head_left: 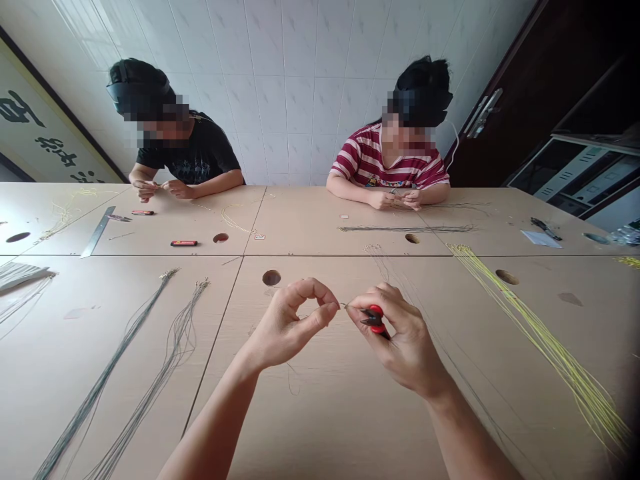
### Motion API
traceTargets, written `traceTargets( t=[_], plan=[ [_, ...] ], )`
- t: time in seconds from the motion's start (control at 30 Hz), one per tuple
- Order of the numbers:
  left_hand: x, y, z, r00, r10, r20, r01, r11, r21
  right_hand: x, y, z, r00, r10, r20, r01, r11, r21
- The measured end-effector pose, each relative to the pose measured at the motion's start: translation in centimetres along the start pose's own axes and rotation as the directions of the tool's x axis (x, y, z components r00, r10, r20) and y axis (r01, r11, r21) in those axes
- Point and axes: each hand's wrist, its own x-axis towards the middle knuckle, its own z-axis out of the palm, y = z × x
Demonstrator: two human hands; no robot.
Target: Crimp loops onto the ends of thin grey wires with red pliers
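Observation:
My left hand [295,323] is closed, thumb and forefinger pinching the end of a thin cord [343,306]. Just to its right, the fingertips of my right hand [400,333] pinch the same small piece. Tucked within the right palm is a pair of small pliers [374,320] with red grips and dark jaws pointing left. A loose thread hangs below my left hand near the tabletop. Whatever fine detail lies between the fingertips is too small to make out.
Bundles of dark cords [115,363] lie on the left, yellow cords [530,320] on the right. Thin grey cords [385,263] lie beyond my right hand. Two people sit opposite, handling cords. A metal ruler [98,231], red lighters [184,243] and a cable hole [271,277] are ahead.

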Motion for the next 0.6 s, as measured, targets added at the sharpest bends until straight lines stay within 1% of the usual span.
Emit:
traceTargets(
  t=[0.27,0.6],
  plan=[
    [0.02,-0.08,0.06,0.999,0.026,-0.033,-0.025,1.000,0.010,-0.03,-0.18,-0.11,0.999,-0.027,0.022,0.027,1.000,-0.008],
    [0.10,-0.08,0.17,0.998,0.011,-0.054,-0.009,0.999,0.047,0.09,-0.18,-0.14,0.998,-0.034,0.044,0.033,0.999,0.017]
  ],
)
